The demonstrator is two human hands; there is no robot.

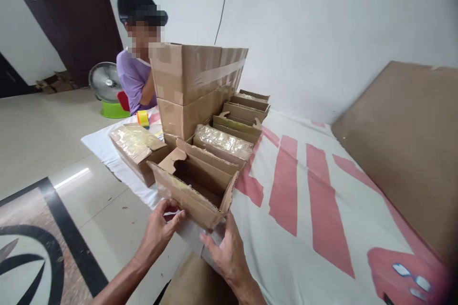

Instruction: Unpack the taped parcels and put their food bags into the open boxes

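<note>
- Cardboard open box (195, 190) sits at lower centre of the frame, on the white-and-red sheet (304, 228).
- Left hand (159, 228) fingers pinch its near wall.
- Right hand (225, 250) spread open against its underside.
- No readable writing on any box.

At the bottom middle of the frame, the left hand (159, 228) and right hand (227, 250) touch the open small box (195, 186). Behind it, a row of boxes (236, 121) runs toward the middle. The big box (195, 86) stands left of that row. A person (138, 71) sits behind it, upper left.
</note>
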